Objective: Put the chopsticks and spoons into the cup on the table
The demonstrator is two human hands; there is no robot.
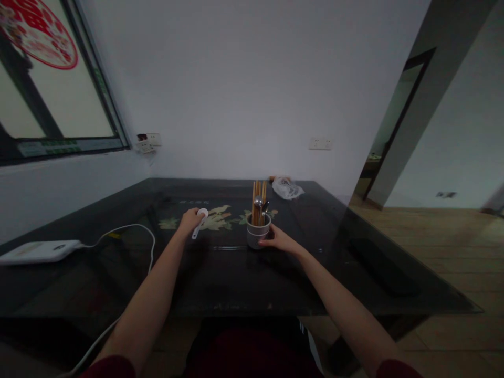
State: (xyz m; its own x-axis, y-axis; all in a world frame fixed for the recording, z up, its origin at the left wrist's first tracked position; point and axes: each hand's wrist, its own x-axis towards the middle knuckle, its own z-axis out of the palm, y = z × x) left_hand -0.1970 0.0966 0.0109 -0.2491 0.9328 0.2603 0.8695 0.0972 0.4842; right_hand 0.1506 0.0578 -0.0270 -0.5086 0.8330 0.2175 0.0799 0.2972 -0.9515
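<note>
In the head view my left hand (190,218) is closed on a white soup spoon (200,223), its bowl up and its handle slanting down toward me. My right hand (280,240) is wrapped round the right side of a grey utensil holder (255,237), which stands upright on the table. Out of the holder rise several wooden chopsticks (254,197), a metal spoon (258,201) and a dark-handled utensil (266,206) whose kind I cannot make out. The fingers behind the spoon and the holder are partly hidden.
The dark, glossy table (236,283) has a flower pattern. A crumpled clear plastic bag (286,188) lies at its back edge by the wall. On the left is a white power bank (41,252) with a white cable (153,244). A dark flat object (384,266) lies at right.
</note>
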